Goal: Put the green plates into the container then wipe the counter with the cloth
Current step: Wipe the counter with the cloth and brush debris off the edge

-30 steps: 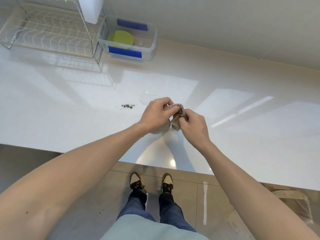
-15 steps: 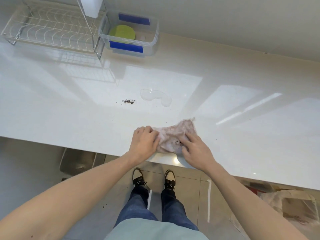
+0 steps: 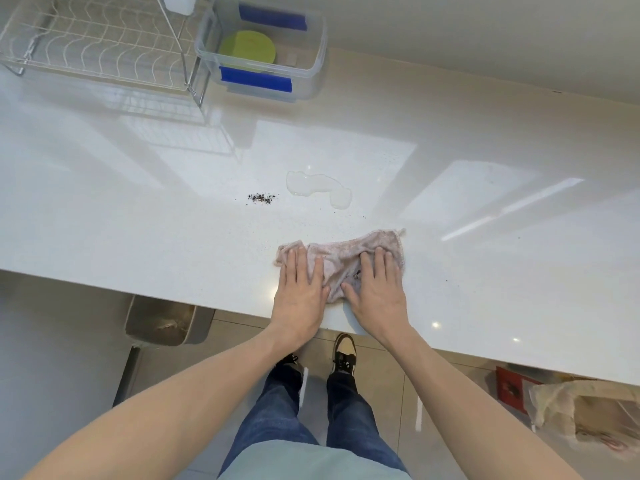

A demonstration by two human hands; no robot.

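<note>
A pinkish cloth (image 3: 346,252) lies spread near the front edge of the white counter (image 3: 138,220). My left hand (image 3: 301,285) rests flat on its left part and my right hand (image 3: 377,285) flat on its right part, fingers extended. Beyond the cloth are a small water puddle (image 3: 317,187) and a patch of dark crumbs (image 3: 261,198). The green plates (image 3: 247,50) lie stacked inside the clear container (image 3: 317,64) with blue clips at the back of the counter.
A white wire dish rack (image 3: 100,46) stands at the back left beside the container. Below the counter edge there is a bin (image 3: 162,323) on the left and a bag (image 3: 581,407) on the floor at right.
The cloth was bunched between both hands above the counter; it now lies spread flat near the front edge. Both hands went from gripping it to pressing flat on it.
</note>
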